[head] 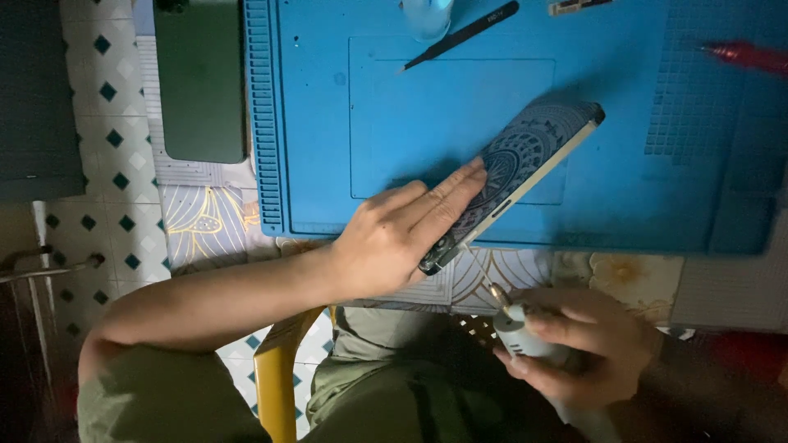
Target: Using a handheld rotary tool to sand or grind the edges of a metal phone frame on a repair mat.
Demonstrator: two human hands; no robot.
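A phone (533,152) with a dark patterned back and a pale side edge lies slanted on a blue work mat (394,107). Its near end sticks out over the mat's front edge. My left hand (402,234) lies flat on the phone's near half, fingers stretched along its back, pressing it down. My right hand (574,344) is closed around a small grey rotary tool (525,332). The tool's thin bit (484,275) points up toward the phone's near corner.
Black tweezers (464,34) and a pale translucent cup (427,16) sit at the mat's far edge. A red pen-like tool (747,56) lies at the far right. A dark green phone (201,78) rests left of the mat on a patterned cloth (205,221). A yellow chair frame (275,373) is below.
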